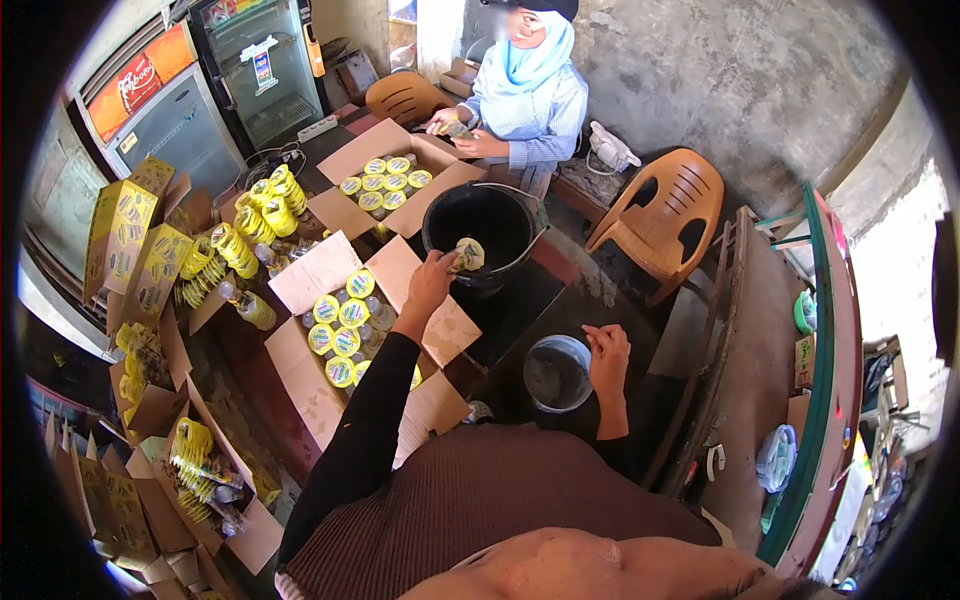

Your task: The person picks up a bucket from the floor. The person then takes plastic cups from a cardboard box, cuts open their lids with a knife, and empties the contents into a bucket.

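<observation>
My left hand point(430, 287) is closed on a small plastic cup point(468, 254) with a yellow-rimmed printed lid. It holds the cup over the near rim of a large black bucket point(432, 222) with a wire handle. My right hand point(607, 362) is beside a small blue-grey pail point(532, 352), its fingers loosely bent and apart with nothing visible in them. Under my left forearm, an open cardboard box point(297, 375) holds several upright cups with yellow-edged lids point(353, 312).
A co-worker point(530, 110) handles a cup behind another open box point(345, 160) of lidded cups. Yellow strings of cups point(265, 212) and cartons point(140, 240) are piled left. An orange plastic chair point(665, 215) and a green-edged frame point(828, 330) stand right.
</observation>
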Available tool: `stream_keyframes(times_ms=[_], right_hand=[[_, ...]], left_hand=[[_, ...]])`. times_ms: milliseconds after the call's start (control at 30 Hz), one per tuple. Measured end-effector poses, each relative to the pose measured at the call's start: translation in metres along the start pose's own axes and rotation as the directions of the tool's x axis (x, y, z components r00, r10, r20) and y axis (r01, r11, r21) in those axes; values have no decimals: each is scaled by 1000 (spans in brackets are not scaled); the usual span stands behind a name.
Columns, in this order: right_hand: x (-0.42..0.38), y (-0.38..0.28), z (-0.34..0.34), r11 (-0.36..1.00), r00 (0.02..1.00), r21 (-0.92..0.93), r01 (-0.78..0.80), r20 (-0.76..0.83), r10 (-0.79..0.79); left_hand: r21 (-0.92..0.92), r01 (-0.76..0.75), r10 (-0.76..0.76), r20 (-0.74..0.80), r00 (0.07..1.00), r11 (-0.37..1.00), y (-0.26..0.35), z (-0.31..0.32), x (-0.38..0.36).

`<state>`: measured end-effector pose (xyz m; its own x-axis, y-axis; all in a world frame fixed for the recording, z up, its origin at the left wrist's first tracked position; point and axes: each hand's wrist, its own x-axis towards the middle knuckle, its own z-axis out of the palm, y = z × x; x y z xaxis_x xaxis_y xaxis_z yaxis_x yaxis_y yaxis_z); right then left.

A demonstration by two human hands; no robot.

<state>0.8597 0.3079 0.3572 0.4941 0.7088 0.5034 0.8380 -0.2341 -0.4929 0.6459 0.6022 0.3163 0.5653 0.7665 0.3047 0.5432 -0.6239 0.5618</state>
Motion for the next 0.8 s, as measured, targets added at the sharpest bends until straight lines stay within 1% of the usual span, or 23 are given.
stream_keyframes(times_ms=[67, 100, 133, 167, 200, 267, 300, 333, 400, 433, 467, 533, 567, 633, 667, 733, 767, 800], right_hand=[[3, -1, 1, 1000, 1000, 6, 2, 5, -2], [4, -2, 2, 1000, 1000, 6, 13, -1, -13], [5, -3, 1, 1000, 1000, 6, 22, -4, -22], [5, -3, 1, 1000, 1000, 6, 19, -1, -19], [7, -3, 1, 1000, 1000, 8, 11, 4, -12], [9, -4, 3, 1000, 1000, 14, 0, 16, 0], [11, -4, 5, 1000, 1000, 13, 19, 2, -19], [10, -3, 5, 999, 999, 10, 36, -8, -36], [10, -2, 4, 999, 999, 3, 34, -2, -34], [13, -1, 5, 999, 999, -1, 33, -5, -33], [13, -1, 6, 1000, 1000, 0, 28, -3, -28], [14, 0, 6, 1000, 1000, 0, 19, 6, -19], [14, 1, 7, 1000, 1000, 0, 20, 11, -20], [17, 3, 10, 1000, 1000, -7, 30, 4, -30], [20, 4, 11, 1000, 1000, -8, 28, 5, -28], [20, 1, 11, 1000, 1000, -3, 16, 3, -16], [17, 1, 12, 1000, 1000, -2, 12, 9, -12], [18, 2, 14, 1000, 1000, -4, 13, 19, -13]], left_hand=[[-69, 9, -12, -51, 999, 998, 1, -3, 2], [-68, 7, -11, -53, 999, 998, 7, -8, 5], [-86, -69, 49, -216, 975, 994, 16, -14, 8], [-91, -144, 101, -371, 923, 985, 22, -19, 10], [-91, -141, 98, -369, 924, 986, 19, -18, 13], [135, -193, 223, -272, 936, 972, 10, -16, 13], [119, -131, 140, -78, 987, 984, 7, -14, 10], [117, -124, 133, -71, 989, 985, 4, -10, 6], [20, -142, 143, -187, 972, 990, 6, -6, 6], [-57, -105, 86, -260, 962, 993, 17, -10, 6], [-56, -103, 85, -255, 963, 993, 12, -7, 6], [44, -125, 130, -141, 982, 991, 1, -1, 6], [43, -120, 125, -140, 982, 992, -2, 3, 6], [-47, -175, 156, -272, 950, 983, 10, -5, 10], [-48, -175, 156, -270, 950, 983, 9, -5, 14], [89, -170, 186, -214, 959, 981, -2, 2, 14], [101, -99, 101, -24, 995, 990, -12, 6, 12], [100, -95, 98, -24, 995, 990, -8, 6, 9]])
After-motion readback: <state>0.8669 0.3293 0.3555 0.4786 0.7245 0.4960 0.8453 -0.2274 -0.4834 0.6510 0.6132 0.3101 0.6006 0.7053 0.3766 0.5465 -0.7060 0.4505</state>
